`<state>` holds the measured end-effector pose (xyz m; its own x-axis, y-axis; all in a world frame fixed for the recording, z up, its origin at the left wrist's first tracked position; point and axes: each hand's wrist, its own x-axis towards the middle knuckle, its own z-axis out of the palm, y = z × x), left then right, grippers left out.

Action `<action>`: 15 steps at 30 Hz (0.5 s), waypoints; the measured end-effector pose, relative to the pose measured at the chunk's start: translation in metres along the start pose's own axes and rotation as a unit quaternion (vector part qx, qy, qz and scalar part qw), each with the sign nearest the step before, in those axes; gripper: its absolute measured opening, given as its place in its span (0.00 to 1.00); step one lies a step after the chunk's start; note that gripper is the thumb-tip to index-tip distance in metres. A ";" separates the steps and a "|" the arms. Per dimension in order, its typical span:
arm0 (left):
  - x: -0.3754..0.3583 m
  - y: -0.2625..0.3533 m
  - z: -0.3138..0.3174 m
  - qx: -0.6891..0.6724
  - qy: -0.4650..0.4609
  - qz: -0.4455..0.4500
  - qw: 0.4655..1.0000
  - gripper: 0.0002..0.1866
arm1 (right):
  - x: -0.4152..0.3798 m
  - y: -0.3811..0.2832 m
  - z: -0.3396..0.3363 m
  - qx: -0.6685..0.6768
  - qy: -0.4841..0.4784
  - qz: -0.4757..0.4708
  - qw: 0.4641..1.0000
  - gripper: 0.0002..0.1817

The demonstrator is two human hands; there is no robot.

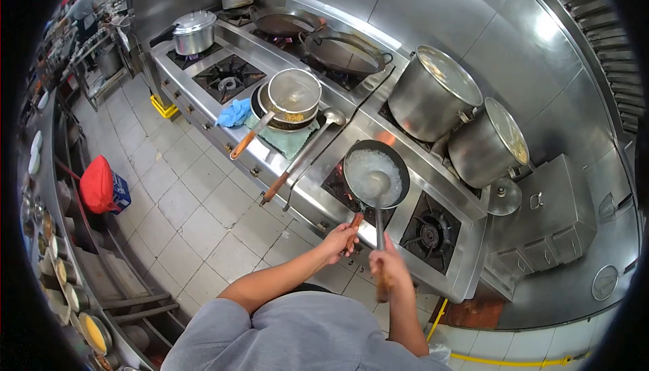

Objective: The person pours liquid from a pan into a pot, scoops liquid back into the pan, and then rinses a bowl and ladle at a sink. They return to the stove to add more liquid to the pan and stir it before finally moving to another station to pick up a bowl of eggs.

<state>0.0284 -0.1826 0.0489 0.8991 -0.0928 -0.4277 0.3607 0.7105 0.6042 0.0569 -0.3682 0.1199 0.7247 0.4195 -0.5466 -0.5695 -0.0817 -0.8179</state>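
In the head view a dark frying pan (pixel 405 172) with bubbling, cloudy liquid sits over a lit burner of the steel stove. My left hand (pixel 334 243) is closed round a wooden handle (pixel 355 223) at the pan's near side. A ladle (pixel 378 219) is gripped by its wooden end in my right hand (pixel 390 263), and its bowl dips into the liquid. Left of the pan, a second ladle (pixel 333 117) lies across the stove. A strainer (pixel 295 91) with a wooden handle rests over stacked pans, with a green cloth (pixel 292 142) under them.
Two large stockpots (pixel 433 94) stand behind the pan on the right. Two wide woks (pixel 343 55) and a lidded pressure cooker (pixel 194 33) occupy the back and far left. A bare burner (pixel 430 233) lies right of the pan. A blue cloth (pixel 234 112) hangs near the front edge.
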 end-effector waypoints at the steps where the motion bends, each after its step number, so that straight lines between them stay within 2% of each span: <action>1: 0.000 0.000 0.001 0.000 0.009 -0.006 1.000 0.17 | 0.011 -0.003 -0.018 0.108 -0.030 0.007 0.994 0.49; 2: -0.001 0.001 0.001 0.001 0.009 -0.011 1.000 0.17 | 0.016 -0.013 -0.026 0.145 -0.038 0.026 0.988 0.50; 4: -0.002 -0.001 0.001 -0.019 -0.004 -0.005 1.000 0.16 | 0.043 -0.003 -0.028 -0.064 0.020 -0.010 0.998 0.51; 5: -0.003 0.000 0.002 -0.024 -0.006 -0.007 1.000 0.16 | 0.038 0.002 -0.014 -0.059 0.021 -0.011 0.998 0.51; 7: -0.006 0.004 0.001 -0.019 -0.001 -0.014 1.000 0.16 | 0.027 0.011 0.016 -0.248 0.144 -0.054 0.956 0.51; 8: -0.005 0.006 0.001 -0.023 0.004 -0.020 1.000 0.16 | 0.019 0.008 0.014 -0.247 0.145 -0.057 0.956 0.51; 9: -0.003 0.008 0.000 -0.023 0.002 -0.021 1.000 0.16 | 0.008 0.007 0.007 -0.129 0.065 -0.022 0.989 0.51; 10: -0.003 0.009 -0.002 -0.036 -0.002 -0.022 0.999 0.16 | 0.000 0.007 -0.002 -0.007 -0.015 0.015 1.000 0.50; 12: -0.004 0.003 -0.004 -0.044 -0.005 -0.036 0.998 0.16 | 0.015 -0.007 -0.022 0.155 -0.026 0.027 0.987 0.46; 14: -0.004 0.006 -0.005 -0.034 0.003 -0.028 0.999 0.16 | 0.038 -0.005 -0.020 -0.027 0.010 -0.031 0.999 0.43; 15: -0.003 0.005 -0.007 -0.042 0.001 -0.028 0.999 0.16 | 0.039 0.004 -0.015 -0.015 0.013 -0.035 0.999 0.43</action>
<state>0.0257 -0.1737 0.0480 0.8775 -0.1338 -0.4605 0.3889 0.7603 0.5202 0.0885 -0.3653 0.0926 0.7724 0.4021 -0.4917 -0.5055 -0.0794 -0.8591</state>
